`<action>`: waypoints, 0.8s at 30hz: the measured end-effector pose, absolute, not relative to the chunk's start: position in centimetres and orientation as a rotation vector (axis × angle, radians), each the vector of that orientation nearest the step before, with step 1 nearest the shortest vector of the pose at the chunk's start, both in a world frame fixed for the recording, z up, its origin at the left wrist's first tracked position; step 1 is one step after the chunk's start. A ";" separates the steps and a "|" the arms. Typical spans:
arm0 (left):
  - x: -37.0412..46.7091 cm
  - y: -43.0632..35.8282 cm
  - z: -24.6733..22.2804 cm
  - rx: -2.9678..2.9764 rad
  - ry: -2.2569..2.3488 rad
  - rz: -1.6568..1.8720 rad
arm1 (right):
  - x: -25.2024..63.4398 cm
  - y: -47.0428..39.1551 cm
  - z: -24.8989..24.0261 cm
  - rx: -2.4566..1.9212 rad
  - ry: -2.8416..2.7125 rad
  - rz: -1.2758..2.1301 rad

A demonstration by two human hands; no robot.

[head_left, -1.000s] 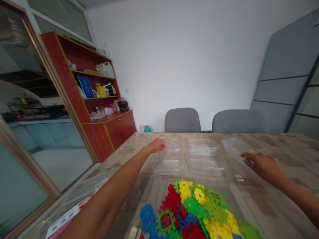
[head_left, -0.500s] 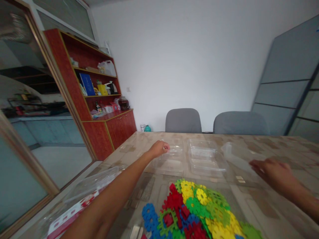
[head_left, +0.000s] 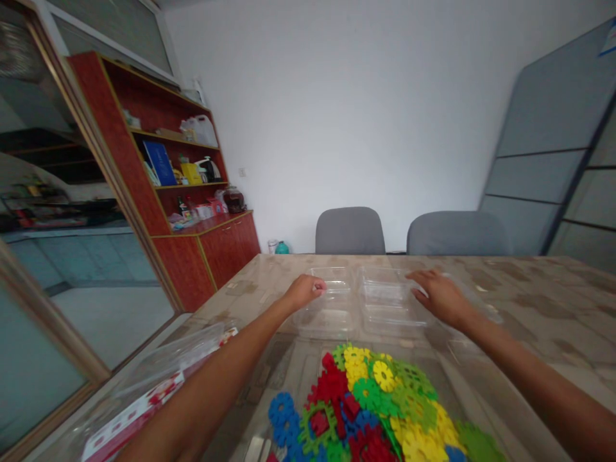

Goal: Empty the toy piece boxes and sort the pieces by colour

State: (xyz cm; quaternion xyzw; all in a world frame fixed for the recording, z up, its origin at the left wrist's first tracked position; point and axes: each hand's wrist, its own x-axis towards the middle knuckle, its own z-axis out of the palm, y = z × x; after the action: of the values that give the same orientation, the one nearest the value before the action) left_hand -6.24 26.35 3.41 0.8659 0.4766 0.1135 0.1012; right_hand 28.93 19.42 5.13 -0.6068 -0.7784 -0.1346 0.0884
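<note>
My left hand (head_left: 305, 292) is closed at the left side of a clear plastic container (head_left: 330, 321), its fingers curled on the rim. Beside it on the right stands a second clear divided container (head_left: 387, 314). At that container's right side is my right hand (head_left: 440, 296), fingers stretched out and apart, with nothing visible in it. Partly behind the right hand lies another clear plastic piece (head_left: 488, 311). Nearer to me a heap of gear-shaped plastic pieces (head_left: 366, 404), in red, yellow, green and blue, rests in what looks like a clear tray.
On the left of the patterned table (head_left: 543, 321) lie a clear plastic cover (head_left: 178, 353) and a white and red printed box (head_left: 129, 417). Two grey chairs (head_left: 350, 231) stand at the far edge. A red-brown shelf cabinet (head_left: 192, 186) is beyond, on the left.
My right hand has moved left, from the clear piece on the right to the right side of the second container. My left hand stays at the left container. The view has shifted slightly.
</note>
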 end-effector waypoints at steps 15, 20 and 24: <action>-7.4 24.8 3.5 2.604 1.453 0.395 | 26.0 24.6 4.0 -1.806 -2.582 -0.086; -6.8 25.0 3.4 2.610 1.436 0.393 | 26.4 24.1 4.4 -1.820 -2.613 -0.080; -6.5 25.0 3.5 2.620 1.451 0.391 | 26.2 23.9 4.3 -1.824 -2.589 -0.098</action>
State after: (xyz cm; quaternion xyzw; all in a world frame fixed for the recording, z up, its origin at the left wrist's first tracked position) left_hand -6.49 25.02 3.46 0.8658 0.4796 0.1292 0.0604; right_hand 26.15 23.93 4.33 -0.5756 -0.8170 -0.0308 -0.0137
